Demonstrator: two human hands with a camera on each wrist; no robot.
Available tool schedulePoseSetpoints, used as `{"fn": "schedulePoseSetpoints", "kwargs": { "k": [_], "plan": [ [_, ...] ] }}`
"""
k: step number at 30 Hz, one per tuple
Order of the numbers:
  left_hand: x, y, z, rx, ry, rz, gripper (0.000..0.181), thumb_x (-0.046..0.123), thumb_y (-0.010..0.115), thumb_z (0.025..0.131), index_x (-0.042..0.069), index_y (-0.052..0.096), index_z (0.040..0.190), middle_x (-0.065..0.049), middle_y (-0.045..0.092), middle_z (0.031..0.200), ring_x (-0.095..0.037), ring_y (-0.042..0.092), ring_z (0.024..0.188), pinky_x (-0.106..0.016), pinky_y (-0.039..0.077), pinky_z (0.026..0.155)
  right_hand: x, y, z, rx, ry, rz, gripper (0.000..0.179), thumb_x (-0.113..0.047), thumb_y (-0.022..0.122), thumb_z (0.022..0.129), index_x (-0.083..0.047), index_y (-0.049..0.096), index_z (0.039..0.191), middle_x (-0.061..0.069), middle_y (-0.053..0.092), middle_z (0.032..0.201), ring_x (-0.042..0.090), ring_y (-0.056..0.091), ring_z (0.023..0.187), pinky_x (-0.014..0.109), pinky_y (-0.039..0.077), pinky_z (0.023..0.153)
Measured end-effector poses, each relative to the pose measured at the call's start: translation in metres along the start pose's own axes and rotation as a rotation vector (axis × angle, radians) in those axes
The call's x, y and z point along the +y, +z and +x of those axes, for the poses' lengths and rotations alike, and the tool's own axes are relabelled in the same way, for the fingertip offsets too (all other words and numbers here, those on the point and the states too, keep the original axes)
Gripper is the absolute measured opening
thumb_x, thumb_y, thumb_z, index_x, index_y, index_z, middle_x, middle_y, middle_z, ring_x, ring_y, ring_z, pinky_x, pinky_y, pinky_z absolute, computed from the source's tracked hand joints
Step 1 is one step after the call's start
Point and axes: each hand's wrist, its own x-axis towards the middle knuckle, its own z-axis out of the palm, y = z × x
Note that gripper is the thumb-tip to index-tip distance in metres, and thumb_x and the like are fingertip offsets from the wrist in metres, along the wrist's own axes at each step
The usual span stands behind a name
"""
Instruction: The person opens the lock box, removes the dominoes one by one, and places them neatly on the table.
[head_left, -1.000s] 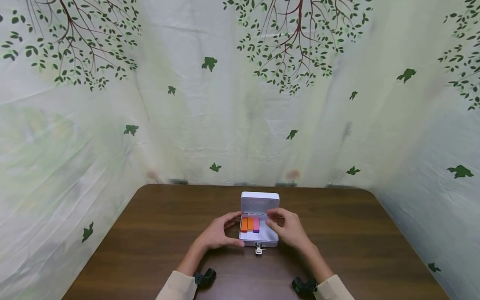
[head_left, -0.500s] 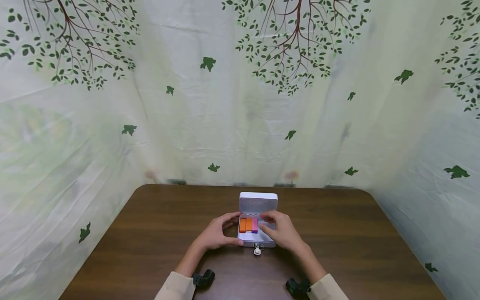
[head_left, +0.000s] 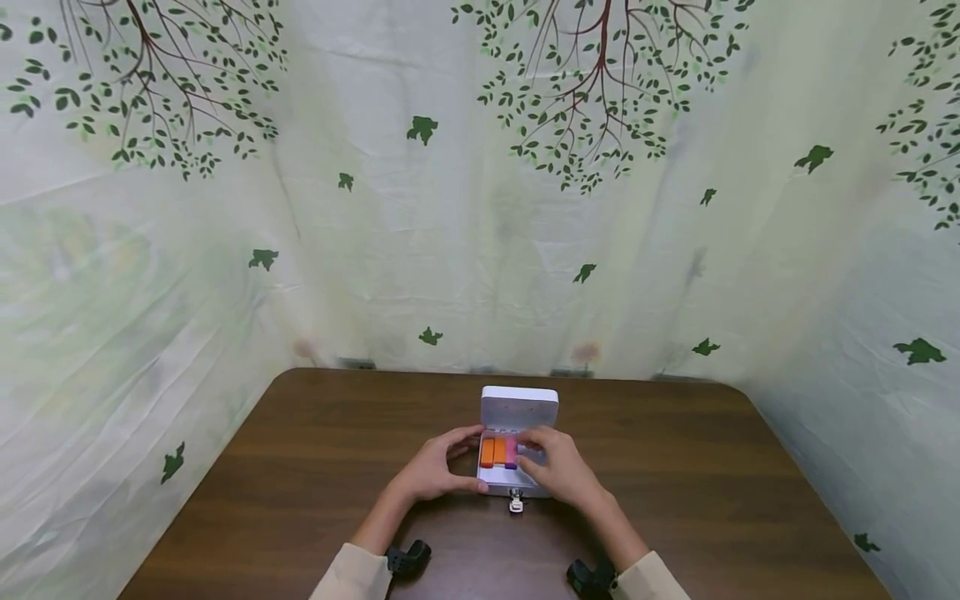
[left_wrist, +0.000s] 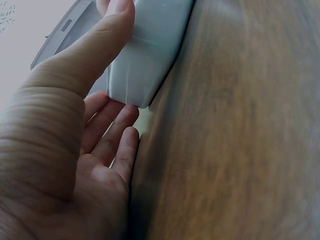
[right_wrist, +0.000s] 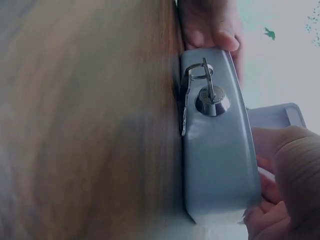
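The left hand [head_left: 441,467] holds the box [head_left: 495,478] at its left side; whether the right hand [head_left: 558,468] grips the pink block [head_left: 511,451], inside beside two orange blocks [head_left: 487,452], cannot be told. A sideways nudge could jostle them, or shift the box should the left hold slacken.

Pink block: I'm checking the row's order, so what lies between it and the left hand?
Two orange blocks and the left rim of the white box separate the pink block from the left hand (head view).
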Motion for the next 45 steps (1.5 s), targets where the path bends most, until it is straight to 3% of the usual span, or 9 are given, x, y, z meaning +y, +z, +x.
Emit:
{"fn": "schedulePoseSetpoints", "kwargs": {
  "k": [8, 17, 28, 45],
  "plan": [
    [-0.003, 0.000, -0.003, -0.009, -0.005, -0.004, 0.089, 0.040, 0.091, 0.078, 0.017, 0.048, 0.153, -0.002, 0.053, 0.154, -0.024, 0.056, 0.137, -0.042, 0.042, 0.118, -0.002, 0.012, 0.000, -0.014, -0.047, -0.115, 0.021, -0.014, 0.079, 0.090, -0.006, 0.078, 0.109, 0.008, 0.074, 0.103, 0.022, 0.070, 0.095, 0.043, 0.060, 0.087],
    [0.000, -0.002, -0.001, 0.004, 0.015, -0.002, 0.091, 0.041, 0.091, 0.078, 0.015, 0.048, 0.153, -0.003, 0.052, 0.155, -0.025, 0.056, 0.137, -0.044, 0.042, 0.117, -0.007, 0.008, 0.007, -0.053, -0.073, -0.222, 0.018, -0.012, 0.079, 0.087, -0.004, 0.079, 0.103, 0.008, 0.072, 0.099, 0.024, 0.069, 0.091, 0.043, 0.059, 0.086],
    [-0.001, 0.000, -0.002, 0.000, 0.009, -0.021, 0.090, 0.040, 0.091, 0.078, 0.014, 0.048, 0.153, -0.003, 0.053, 0.154, -0.023, 0.056, 0.136, -0.044, 0.042, 0.117, -0.010, 0.007, 0.009, -0.114, 0.005, -0.195, 0.013, -0.014, 0.084, 0.082, -0.008, 0.078, 0.091, 0.005, 0.073, 0.096, 0.021, 0.068, 0.089, 0.042, 0.058, 0.085],
    [-0.001, -0.001, -0.001, -0.002, 0.006, -0.019, 0.089, 0.042, 0.090, 0.078, 0.017, 0.048, 0.153, -0.003, 0.053, 0.155, -0.024, 0.056, 0.136, -0.043, 0.042, 0.117, -0.012, 0.004, 0.014, -0.176, 0.078, -0.182, 0.017, -0.019, 0.086, 0.082, -0.012, 0.074, 0.092, 0.002, 0.073, 0.094, 0.016, 0.061, 0.084, 0.040, 0.055, 0.081]
  ]
}}
